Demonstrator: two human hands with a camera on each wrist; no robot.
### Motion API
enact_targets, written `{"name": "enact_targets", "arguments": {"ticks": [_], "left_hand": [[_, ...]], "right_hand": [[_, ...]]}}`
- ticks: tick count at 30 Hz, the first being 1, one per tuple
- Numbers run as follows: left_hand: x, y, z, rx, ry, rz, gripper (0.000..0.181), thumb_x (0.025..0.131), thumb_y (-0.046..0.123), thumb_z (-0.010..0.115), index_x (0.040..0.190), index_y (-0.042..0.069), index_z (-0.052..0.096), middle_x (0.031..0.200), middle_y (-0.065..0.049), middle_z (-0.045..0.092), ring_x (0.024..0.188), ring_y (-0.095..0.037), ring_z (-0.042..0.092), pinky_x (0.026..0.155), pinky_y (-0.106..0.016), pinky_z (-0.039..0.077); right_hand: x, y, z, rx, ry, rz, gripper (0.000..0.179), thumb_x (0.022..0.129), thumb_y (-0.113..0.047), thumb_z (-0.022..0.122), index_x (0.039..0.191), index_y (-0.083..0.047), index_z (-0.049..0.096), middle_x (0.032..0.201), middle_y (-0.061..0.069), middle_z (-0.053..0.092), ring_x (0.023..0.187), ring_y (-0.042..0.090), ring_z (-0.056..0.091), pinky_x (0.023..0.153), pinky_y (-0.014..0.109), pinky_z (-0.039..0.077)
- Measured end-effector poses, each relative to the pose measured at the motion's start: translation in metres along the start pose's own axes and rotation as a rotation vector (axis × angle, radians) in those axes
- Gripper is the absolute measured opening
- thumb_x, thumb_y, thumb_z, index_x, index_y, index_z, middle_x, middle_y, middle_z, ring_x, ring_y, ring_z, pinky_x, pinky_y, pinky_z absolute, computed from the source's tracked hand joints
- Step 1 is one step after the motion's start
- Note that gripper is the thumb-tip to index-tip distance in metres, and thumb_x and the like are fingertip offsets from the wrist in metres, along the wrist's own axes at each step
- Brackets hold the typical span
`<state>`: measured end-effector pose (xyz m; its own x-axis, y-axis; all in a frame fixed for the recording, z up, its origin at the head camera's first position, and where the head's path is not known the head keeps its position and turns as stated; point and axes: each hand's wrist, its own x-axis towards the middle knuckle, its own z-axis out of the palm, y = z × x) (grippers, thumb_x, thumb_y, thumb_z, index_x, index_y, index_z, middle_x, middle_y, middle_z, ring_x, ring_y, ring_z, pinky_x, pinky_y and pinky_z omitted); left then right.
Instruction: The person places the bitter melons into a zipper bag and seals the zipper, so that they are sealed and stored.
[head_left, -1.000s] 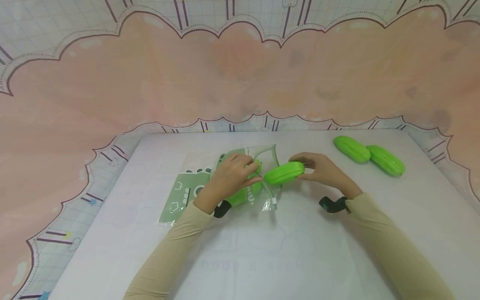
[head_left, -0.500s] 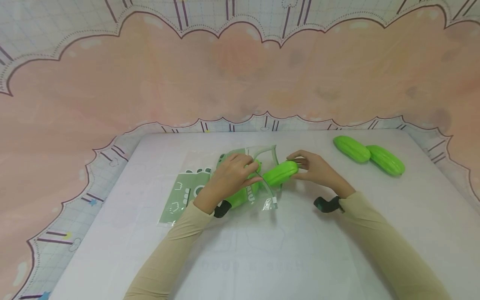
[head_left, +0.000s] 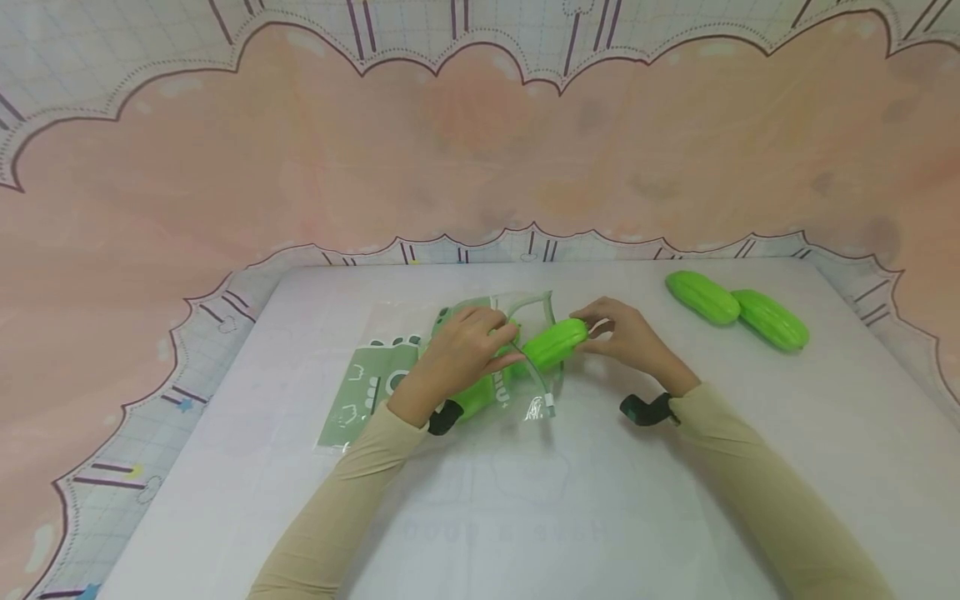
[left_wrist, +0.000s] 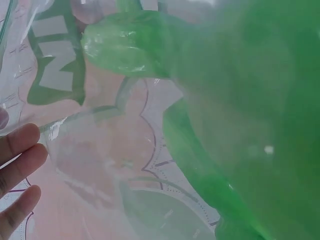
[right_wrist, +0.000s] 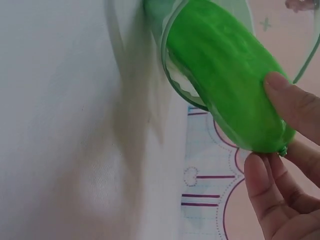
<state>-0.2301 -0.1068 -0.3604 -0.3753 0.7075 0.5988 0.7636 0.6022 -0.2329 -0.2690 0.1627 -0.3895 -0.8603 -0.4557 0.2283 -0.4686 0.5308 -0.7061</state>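
Head view, where alone we see two cucumbers (head_left: pixel 702 297) at far right, right hand (head_left: pixel 627 335) gripping another cucumber (head_left: pixel 555 343) partway inside the zip bag (head_left: pixel 536 408), left hand (head_left: pixel 465 343) pinching the bag's rim (head_left: pixel 537 379).

Tabletop set-up, rm type unclear: white tbl (head_left: pixel 570 492), patterned bkdrop (head_left: pixel 480 158).

Left hand (head_left: pixel 465 346) hides part of the bag (head_left: pixel 363 408) beneath it. In the left wrist view, green mass (left_wrist: pixel 260 95) right of its fingertips too blurred to count. Cucumber (right_wrist: pixel 230 75) end farthest from right hand (right_wrist: pixel 290 175) cut off by the right wrist view's top edge.
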Motion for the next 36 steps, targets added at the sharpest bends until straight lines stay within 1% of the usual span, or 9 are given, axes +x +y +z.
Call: {"name": "enact_targets", "arguments": {"ticks": [4,8,13,19,22,25,29,32,36], "left_hand": [[0.0,0.0,0.0,0.003,-0.009,-0.004,0.029,0.081,0.038,0.069,0.086,0.011,0.059,0.08,-0.003,0.06,0.081,-0.019,0.061,0.083,-0.032,0.05],[0.001,0.001,-0.001,0.003,-0.013,-0.009,0.03,0.081,0.039,0.069,0.085,0.011,0.058,0.08,-0.003,0.06,0.081,-0.019,0.061,0.082,-0.032,0.05],[0.002,0.002,-0.002,-0.006,-0.007,-0.012,0.03,0.081,0.038,0.069,0.085,0.01,0.058,0.08,-0.003,0.059,0.081,-0.02,0.061,0.083,-0.032,0.05],[0.002,0.002,-0.002,-0.004,-0.008,-0.009,0.03,0.081,0.038,0.069,0.085,0.01,0.057,0.079,-0.003,0.058,0.079,-0.019,0.06,0.082,-0.031,0.05],[0.002,0.001,-0.002,-0.002,-0.013,-0.009,0.031,0.081,0.038,0.069,0.085,0.011,0.057,0.079,-0.003,0.058,0.079,-0.019,0.06,0.081,-0.032,0.05],[0.002,0.001,-0.001,0.002,-0.014,-0.009,0.031,0.082,0.039,0.068,0.086,0.01,0.057,0.08,-0.003,0.059,0.079,-0.019,0.06,0.082,-0.032,0.05],[0.002,0.001,-0.001,0.007,-0.016,-0.01,0.031,0.082,0.038,0.069,0.084,0.01,0.056,0.079,-0.003,0.058,0.08,-0.019,0.06,0.083,-0.032,0.05],[0.001,0.001,0.0,0.008,-0.02,-0.01,0.031,0.082,0.038,0.069,0.082,0.01,0.054,0.079,-0.003,0.057,0.079,-0.019,0.059,0.083,-0.031,0.05],[0.001,0.002,0.0,-0.003,-0.019,-0.006,0.03,0.082,0.037,0.07,0.083,0.011,0.054,0.079,-0.003,0.056,0.078,-0.019,0.059,0.082,-0.031,0.05]], "right_hand": [[0.002,-0.001,0.003,0.035,-0.029,-0.007,0.044,0.075,-0.004,0.075,0.116,0.005,0.061,0.112,0.018,0.063,0.097,0.029,0.062,0.084,0.036,0.055],[0.004,-0.003,0.007,0.057,-0.054,0.027,0.038,0.079,-0.004,0.072,0.116,0.002,0.061,0.115,0.018,0.063,0.101,0.029,0.063,0.089,0.036,0.053],[0.006,-0.008,0.01,0.062,-0.057,0.047,0.031,0.082,-0.001,0.068,0.112,0.003,0.061,0.113,0.018,0.064,0.104,0.03,0.064,0.091,0.036,0.052],[0.009,-0.013,0.012,-0.013,-0.007,-0.02,0.029,0.082,-0.003,0.069,0.11,0.002,0.064,0.102,0.016,0.066,0.092,0.027,0.063,0.084,0.038,0.055],[0.011,-0.014,0.014,-0.035,-0.007,-0.019,0.032,0.081,-0.005,0.07,0.113,0.001,0.064,0.097,0.015,0.066,0.088,0.025,0.063,0.081,0.037,0.055],[0.012,-0.015,0.015,-0.015,-0.036,-0.01,0.037,0.082,-0.005,0.069,0.117,0.002,0.062,0.101,0.016,0.066,0.093,0.027,0.064,0.084,0.038,0.055],[0.013,-0.016,0.015,0.048,-0.094,-0.019,0.039,0.084,-0.001,0.066,0.122,0.001,0.058,0.116,0.018,0.064,0.104,0.031,0.064,0.09,0.037,0.053],[0.013,-0.017,0.014,0.088,-0.156,-0.044,0.043,0.086,0.001,0.063,0.128,0.0,0.054,0.125,0.019,0.06,0.112,0.034,0.061,0.095,0.039,0.05],[0.012,-0.019,0.014,0.087,-0.242,-0.077,0.046,0.089,-0.002,0.059,0.134,-0.002,0.048,0.137,0.018,0.051,0.122,0.035,0.053,0.1,0.043,0.046]]}}
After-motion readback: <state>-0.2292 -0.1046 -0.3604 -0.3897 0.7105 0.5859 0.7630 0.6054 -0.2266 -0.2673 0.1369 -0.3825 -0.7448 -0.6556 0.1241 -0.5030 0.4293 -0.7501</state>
